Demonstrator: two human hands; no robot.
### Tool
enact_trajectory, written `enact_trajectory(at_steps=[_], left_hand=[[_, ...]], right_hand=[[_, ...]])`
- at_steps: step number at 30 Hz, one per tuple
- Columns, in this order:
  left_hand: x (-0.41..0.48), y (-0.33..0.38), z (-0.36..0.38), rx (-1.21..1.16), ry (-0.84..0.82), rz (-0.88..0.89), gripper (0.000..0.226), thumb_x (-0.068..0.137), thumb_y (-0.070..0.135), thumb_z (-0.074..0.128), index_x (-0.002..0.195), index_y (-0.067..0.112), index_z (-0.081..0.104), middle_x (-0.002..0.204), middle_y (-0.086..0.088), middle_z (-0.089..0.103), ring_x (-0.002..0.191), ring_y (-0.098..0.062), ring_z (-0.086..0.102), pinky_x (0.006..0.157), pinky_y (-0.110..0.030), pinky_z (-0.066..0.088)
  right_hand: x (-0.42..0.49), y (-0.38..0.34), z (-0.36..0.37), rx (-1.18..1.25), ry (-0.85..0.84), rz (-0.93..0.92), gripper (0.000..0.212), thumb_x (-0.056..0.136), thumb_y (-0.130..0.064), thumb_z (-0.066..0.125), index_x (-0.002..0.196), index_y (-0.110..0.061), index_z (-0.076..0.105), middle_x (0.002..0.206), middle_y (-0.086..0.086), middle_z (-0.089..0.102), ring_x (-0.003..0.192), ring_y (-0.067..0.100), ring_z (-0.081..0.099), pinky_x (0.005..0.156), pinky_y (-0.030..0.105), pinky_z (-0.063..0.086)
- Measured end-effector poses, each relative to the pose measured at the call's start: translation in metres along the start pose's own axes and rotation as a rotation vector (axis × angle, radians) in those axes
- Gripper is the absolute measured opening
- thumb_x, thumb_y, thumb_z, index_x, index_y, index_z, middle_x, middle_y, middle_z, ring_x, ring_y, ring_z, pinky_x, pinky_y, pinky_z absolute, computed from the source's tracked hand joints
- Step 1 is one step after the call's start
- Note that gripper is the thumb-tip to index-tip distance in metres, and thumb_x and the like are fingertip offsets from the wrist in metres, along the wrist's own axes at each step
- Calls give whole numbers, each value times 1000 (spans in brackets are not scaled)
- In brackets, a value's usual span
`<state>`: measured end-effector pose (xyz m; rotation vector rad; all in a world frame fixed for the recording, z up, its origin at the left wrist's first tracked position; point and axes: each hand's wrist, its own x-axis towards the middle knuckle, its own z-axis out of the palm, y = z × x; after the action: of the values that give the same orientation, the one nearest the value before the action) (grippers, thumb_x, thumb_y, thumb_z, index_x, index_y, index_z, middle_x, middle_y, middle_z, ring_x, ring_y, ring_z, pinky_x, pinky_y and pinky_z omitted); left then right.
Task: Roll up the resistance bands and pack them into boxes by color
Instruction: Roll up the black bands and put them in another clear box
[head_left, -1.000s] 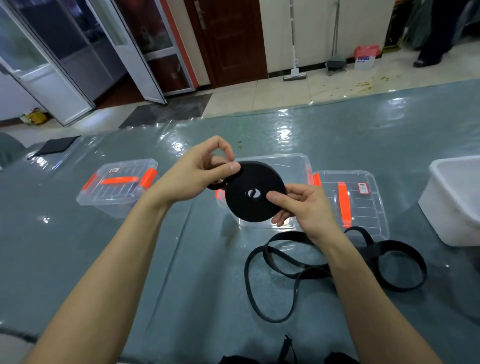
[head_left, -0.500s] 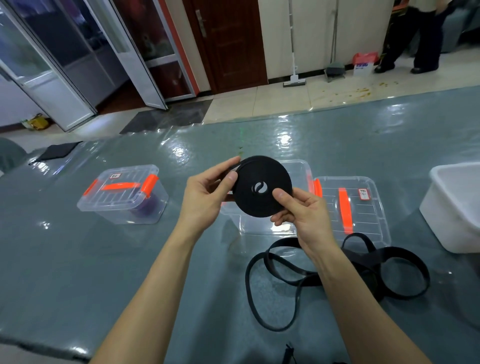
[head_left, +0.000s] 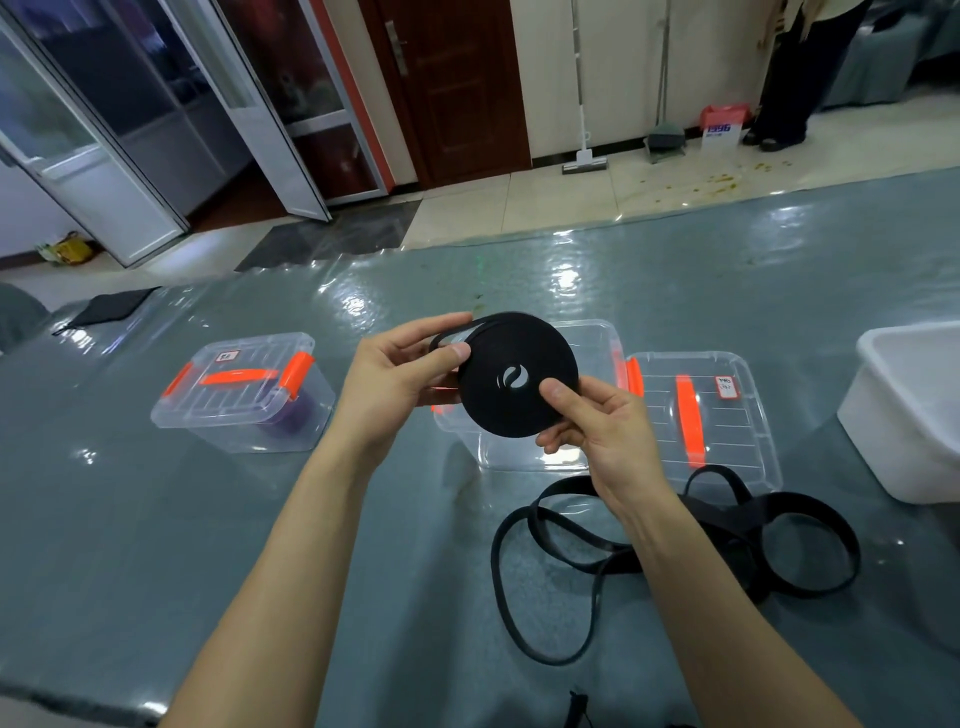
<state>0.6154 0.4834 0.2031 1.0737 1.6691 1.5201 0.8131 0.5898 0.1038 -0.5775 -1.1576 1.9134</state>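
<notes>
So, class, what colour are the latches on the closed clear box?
Orange latches, clearest in the head view.

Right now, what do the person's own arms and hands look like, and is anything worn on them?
The left forearm and right forearm are bare to the frame's lower edge; no sleeves show. The left hand and right hand wear no gloves, and no ring, watch or wristband shows. The visible thumbnails are short and unpainted.

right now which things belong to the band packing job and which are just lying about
Job: rolled black band, left hand, right hand, loose black bands, open clear box, lid, closed box.
Lying about: white tub (contents unseen), mop, black cloth.
</notes>
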Motion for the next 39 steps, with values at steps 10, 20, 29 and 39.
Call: enact_trajectory(at_steps=[10,20,29,39], left_hand=[[0,-10,13,-87,19,-23,32,100,8,76,128,24,81,105,-12,80,95,-20,77,82,-33,66],[7,-17,-1,130,-95,6,48,93,-6,79,136,15,75,108,-15,82,93,-34,74,88,-42,67],[20,-19,-7,232,-209,-10,34,103,9,73,135,19,76,111,-18,78,94,-26,71,91,-37,66],[37,-45,7,205,42,12,13,105,16,73,113,18,83,104,-8,83,86,-19,79,78,-37,66]], right_hand=[[2,2,-3,3,35,-6,40,81,-44,90,107,-14,85,95,22,80,61,26,74,59,28,61],[8,7,-20,-286,-155,147,41,79,-55,92,112,-31,83,107,4,84,97,25,82,73,34,67],[20,16,-22,-264,-131,124,25,87,-17,91,109,-15,81,102,11,83,94,32,82,72,36,68],[29,21,-22,-254,-28,165,28,88,-15,89,114,-10,80,102,10,84,93,33,82,72,37,68]])
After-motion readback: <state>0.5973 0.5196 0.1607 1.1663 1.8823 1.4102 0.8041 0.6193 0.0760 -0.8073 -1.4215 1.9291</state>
